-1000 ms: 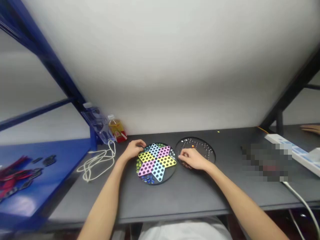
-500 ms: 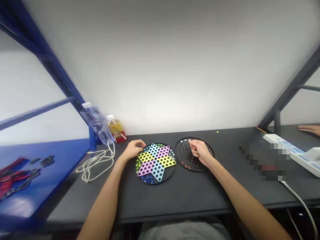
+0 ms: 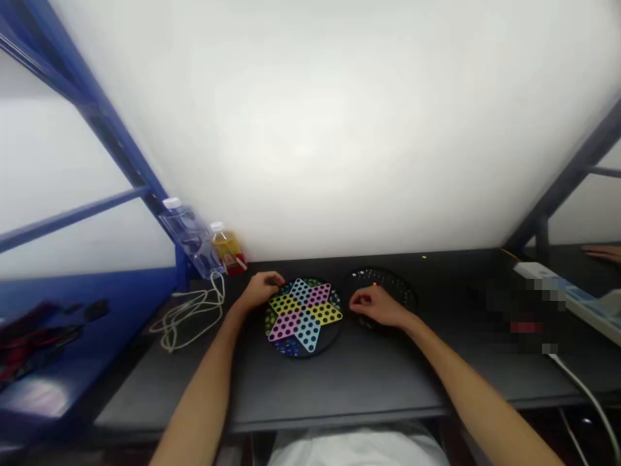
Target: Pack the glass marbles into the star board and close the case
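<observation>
A round Chinese checkers board [image 3: 307,317] with a pink, yellow and light-blue star lies on the dark table. Blue, green and whitish marbles [image 3: 287,348] fill pockets around the star. My left hand [image 3: 262,288] rests at the board's far left rim, its fingers curled against the edge. To the right is a round black tray [image 3: 412,299], with small white pieces near its far rim and an orange one in it. My right hand [image 3: 378,305] hovers over the tray's left part, thumb and fingers pinched together. Whatever lies between those fingertips is too small to make out.
A white cable [image 3: 194,310], a clear container [image 3: 194,243] and a yellow-red bottle [image 3: 229,249] stand left. At right are a power strip [image 3: 572,301] and a blurred-out dark object [image 3: 519,317]. Another person's hand [image 3: 604,251] shows at the right edge.
My right hand has moved left and toward me over the tray, onto its side nearer the board. My left hand stays at the board's rim. The picture has darkened.
</observation>
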Demonstrator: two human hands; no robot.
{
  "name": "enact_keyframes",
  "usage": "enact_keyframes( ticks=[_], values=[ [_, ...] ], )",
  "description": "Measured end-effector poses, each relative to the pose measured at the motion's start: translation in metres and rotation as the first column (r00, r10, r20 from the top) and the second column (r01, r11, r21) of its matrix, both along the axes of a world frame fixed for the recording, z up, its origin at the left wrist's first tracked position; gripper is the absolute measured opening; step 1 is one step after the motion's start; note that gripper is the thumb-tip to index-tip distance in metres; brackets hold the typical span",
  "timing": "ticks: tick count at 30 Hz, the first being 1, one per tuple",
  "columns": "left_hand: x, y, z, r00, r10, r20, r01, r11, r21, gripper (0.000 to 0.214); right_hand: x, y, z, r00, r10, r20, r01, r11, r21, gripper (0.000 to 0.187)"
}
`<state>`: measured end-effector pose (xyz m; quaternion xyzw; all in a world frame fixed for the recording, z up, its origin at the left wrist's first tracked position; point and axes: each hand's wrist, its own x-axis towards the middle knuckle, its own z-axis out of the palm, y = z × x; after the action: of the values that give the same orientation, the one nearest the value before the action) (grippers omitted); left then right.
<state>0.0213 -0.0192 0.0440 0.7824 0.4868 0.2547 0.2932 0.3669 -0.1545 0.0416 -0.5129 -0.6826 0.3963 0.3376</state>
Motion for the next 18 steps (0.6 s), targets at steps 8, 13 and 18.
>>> enact_keyframes(
  ticks=[8, 13, 18],
  values=[
    [0.001, -0.001, 0.0, 1.0, 0.008, 0.002, -0.008, 1.0, 0.005, 0.03, 0.014, 0.015, -0.003, 0.65, -0.284, -0.705, 0.01, 0.93, -0.366, 0.04],
    [0.001, -0.002, 0.001, 1.0, 0.019, -0.003, -0.019, 1.0, -0.011, 0.031, 0.01, 0.013, -0.009, 0.809, -0.278, -0.518, 0.151, 0.95, -0.274, 0.047],
    [0.001, -0.001, 0.0, 1.0, 0.01, 0.0, -0.01, 1.0, 0.002, 0.031, 0.007, 0.004, -0.003, 0.987, -0.143, 0.079, 0.127, 0.976, 0.179, 0.049]
  ],
)
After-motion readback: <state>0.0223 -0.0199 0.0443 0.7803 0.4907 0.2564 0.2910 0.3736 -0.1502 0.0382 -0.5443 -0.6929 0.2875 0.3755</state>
